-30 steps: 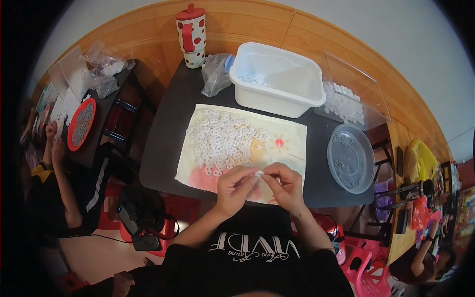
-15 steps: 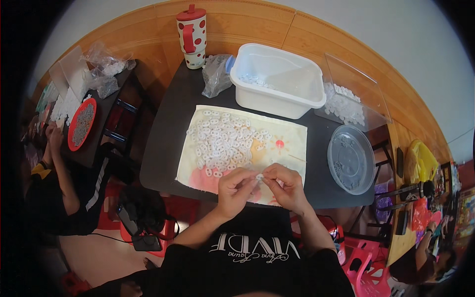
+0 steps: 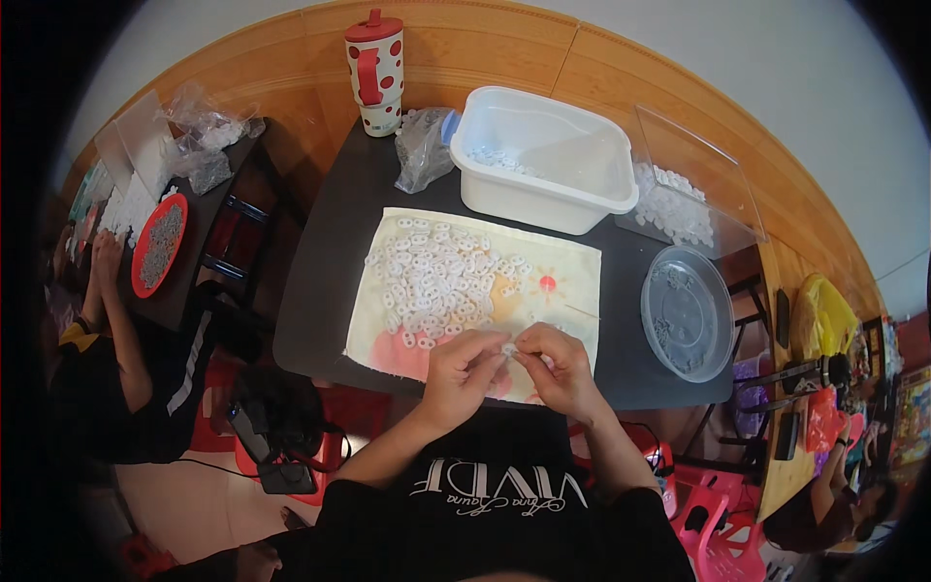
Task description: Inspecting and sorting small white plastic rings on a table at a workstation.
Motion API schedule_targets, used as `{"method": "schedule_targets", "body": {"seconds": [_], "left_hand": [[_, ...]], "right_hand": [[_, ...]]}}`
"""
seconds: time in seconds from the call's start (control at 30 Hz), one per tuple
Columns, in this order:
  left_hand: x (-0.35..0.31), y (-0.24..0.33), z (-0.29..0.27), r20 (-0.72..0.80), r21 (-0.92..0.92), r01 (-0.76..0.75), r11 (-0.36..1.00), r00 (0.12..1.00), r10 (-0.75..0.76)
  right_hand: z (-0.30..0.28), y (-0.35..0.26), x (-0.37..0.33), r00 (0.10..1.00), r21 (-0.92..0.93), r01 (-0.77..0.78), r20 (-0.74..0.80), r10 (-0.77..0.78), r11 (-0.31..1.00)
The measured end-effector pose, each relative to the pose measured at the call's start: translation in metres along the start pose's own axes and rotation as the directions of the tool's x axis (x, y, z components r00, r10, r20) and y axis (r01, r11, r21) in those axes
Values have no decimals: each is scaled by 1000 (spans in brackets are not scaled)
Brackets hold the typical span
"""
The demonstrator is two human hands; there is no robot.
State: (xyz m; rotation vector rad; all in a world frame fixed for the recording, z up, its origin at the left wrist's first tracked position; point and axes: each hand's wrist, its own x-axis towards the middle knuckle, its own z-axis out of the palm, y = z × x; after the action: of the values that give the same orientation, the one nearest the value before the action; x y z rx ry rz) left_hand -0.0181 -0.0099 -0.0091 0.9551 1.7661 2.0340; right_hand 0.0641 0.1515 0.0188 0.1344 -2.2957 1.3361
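Over the front edge of a patterned cream cloth (image 3: 388, 320), my two hands meet fingertip to fingertip. My left hand (image 3: 460, 376) pinches a small white plastic piece (image 3: 508, 350) from one side. From the other side my right hand (image 3: 557, 373) is closed on the same piece, its fingers partly hiding it. Just beyond my left hand lies a heap of small white plastic pieces (image 3: 436, 272), each with two round holes. A thin stick-like tool (image 3: 582, 310) rests on the cloth right of the heap.
A white tub (image 3: 553, 199) stands behind the cloth, with a clear box of white parts (image 3: 674, 209) beside it. At right sits a round clear tray (image 3: 689, 315) holding small grey parts. A spotted tumbler (image 3: 376, 78) stands back left. Another person's hands (image 3: 105, 257) are at the left table.
My right fingers have shifted slightly around the small piece; my left hand has barely moved. The person at the left table has moved their hands a little.
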Motion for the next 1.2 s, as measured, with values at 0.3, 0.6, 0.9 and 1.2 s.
{"method": "schedule_targets", "body": {"seconds": [0.3,0.6,0.9,1.2], "left_hand": [[6,2,-7,162,479,-252,841,967,198],[8,2,-9,175,584,-255,771,967,187],[10,4,-14,187,541,-262,799,964,189],[11,-2,-16,292,524,-376,764,922,254]], "right_hand": [[7,12,-2,981,-219,168,131,-141,961],[8,12,-1,974,-283,208,153,-170,936],[8,11,1,969,-289,224,164,-183,931],[8,10,-1,961,-312,268,157,-229,911]]}}
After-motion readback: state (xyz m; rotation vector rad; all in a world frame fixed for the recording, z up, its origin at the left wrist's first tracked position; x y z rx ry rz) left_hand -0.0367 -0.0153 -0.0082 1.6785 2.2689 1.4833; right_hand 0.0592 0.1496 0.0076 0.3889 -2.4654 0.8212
